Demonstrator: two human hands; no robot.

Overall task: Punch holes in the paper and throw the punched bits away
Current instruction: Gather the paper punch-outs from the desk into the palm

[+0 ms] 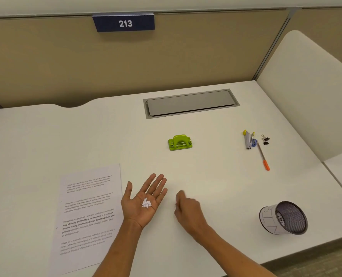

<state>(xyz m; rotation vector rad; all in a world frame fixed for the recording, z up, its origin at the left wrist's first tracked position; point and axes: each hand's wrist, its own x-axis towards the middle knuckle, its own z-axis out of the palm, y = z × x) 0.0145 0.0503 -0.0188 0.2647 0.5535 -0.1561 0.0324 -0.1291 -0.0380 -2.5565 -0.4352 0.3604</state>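
Observation:
My left hand [144,198] lies palm up on the white desk with a small heap of white punched bits [146,203] resting in the palm. My right hand [187,208] is just to its right, knuckles up, fingers curled together and blurred; whether it pinches a bit I cannot tell. The printed paper sheet [86,218] lies flat at the left, beside my left forearm. A green hole punch [179,142] stands further back in the middle. A mesh cup used as a bin [284,217] stands tilted toward me at the right, with white scraps inside.
A stapler, sharpener and pens [250,139], two binder clips [265,139] and an orange-capped pen [263,157] lie at the back right. A grey cable flap [190,102] is set into the desk. A beige partition with a "213" sign [124,23] closes the back.

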